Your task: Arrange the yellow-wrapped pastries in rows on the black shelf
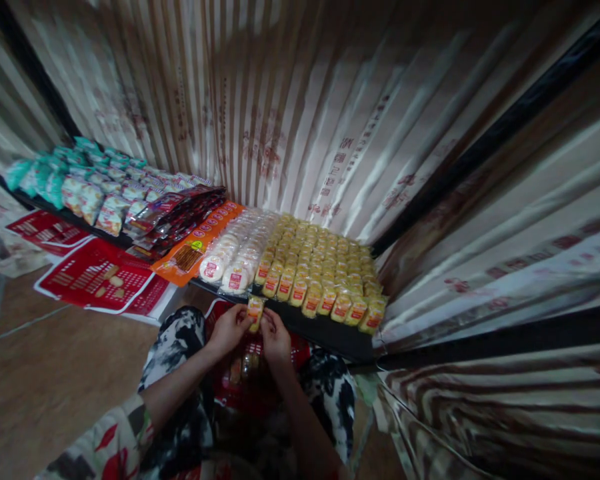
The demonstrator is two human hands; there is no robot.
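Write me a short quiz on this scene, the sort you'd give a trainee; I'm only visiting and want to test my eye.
1. Multiple choice: what is held between the person's left grip and right grip?
a) a spoon
b) a small yellow packet
c) a drinking cup

2. True or false: the orange bag lies between the dark red bags and the white round packets.

3. Fill in the gap: the teal packets lie toward the ___ side of the picture.

Key: 1. b; 2. true; 3. left
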